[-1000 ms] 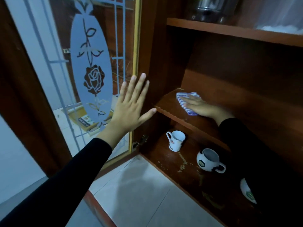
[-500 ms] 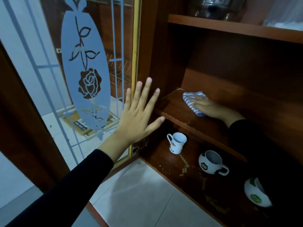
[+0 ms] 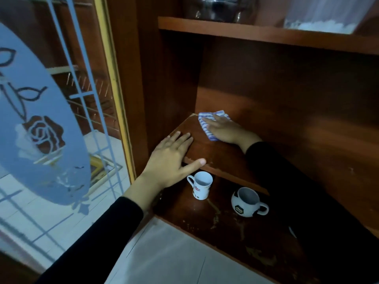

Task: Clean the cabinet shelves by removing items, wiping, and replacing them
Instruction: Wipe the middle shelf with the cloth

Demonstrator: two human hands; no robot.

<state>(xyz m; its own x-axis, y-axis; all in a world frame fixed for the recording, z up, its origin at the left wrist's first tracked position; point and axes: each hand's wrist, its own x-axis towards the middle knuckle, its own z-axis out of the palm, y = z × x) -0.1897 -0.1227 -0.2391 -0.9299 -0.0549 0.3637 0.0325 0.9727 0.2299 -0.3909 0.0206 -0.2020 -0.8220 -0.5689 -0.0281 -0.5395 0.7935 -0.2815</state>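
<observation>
My right hand (image 3: 224, 130) lies flat on a blue-and-white striped cloth (image 3: 206, 123), pressing it onto the back left corner of the middle wooden shelf (image 3: 217, 154). My left hand (image 3: 171, 158) rests with straight fingers on that shelf's front left edge, its thumb along the edge. On the bottom shelf (image 3: 225, 228) below stand a small white mug (image 3: 200, 185) and a round black-and-white football mug (image 3: 247, 202). My right sleeve hides the shelf's right part.
The glass cabinet door (image 3: 51, 130) with a frosted rose motif stands open at the left. A metal pot (image 3: 217, 8) and a clear container (image 3: 322, 17) sit on the top shelf (image 3: 266, 35). Pale floor tiles (image 3: 174, 259) lie in front.
My left hand left the glass door and came down onto the middle shelf's front edge. My right hand pushed the cloth further into the back left corner.
</observation>
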